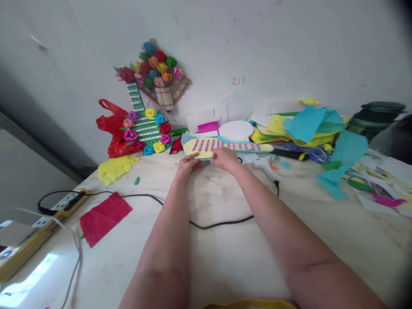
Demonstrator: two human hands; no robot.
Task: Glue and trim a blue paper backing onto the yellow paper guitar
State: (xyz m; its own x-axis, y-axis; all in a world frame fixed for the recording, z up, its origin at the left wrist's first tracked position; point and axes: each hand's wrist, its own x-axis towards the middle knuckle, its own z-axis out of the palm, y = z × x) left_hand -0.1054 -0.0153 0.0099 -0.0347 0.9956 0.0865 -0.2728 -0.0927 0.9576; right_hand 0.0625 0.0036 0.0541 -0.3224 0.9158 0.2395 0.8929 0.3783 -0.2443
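A guitar-shaped paper cutout (202,146), pale yellow with rows of purple strips and a light blue edge, lies at the back of the table with its neck pointing right. My left hand (187,166) grips its near edge, thumb on top and fingers underneath. Just to the right, my right hand (224,158) pinches the same edge with curled fingers, covering part of the strips. A white glue gun (266,166) rests right of my right hand, its tip hidden from me.
Behind stand a green guitar-shaped craft (146,128) with paper roses and a paper-flower bouquet (164,96). Blue crepe paper (310,124) and scraps pile at right. Red crepe paper (106,219) lies left, near a power strip (59,210). A black cord (212,225) crosses the table.
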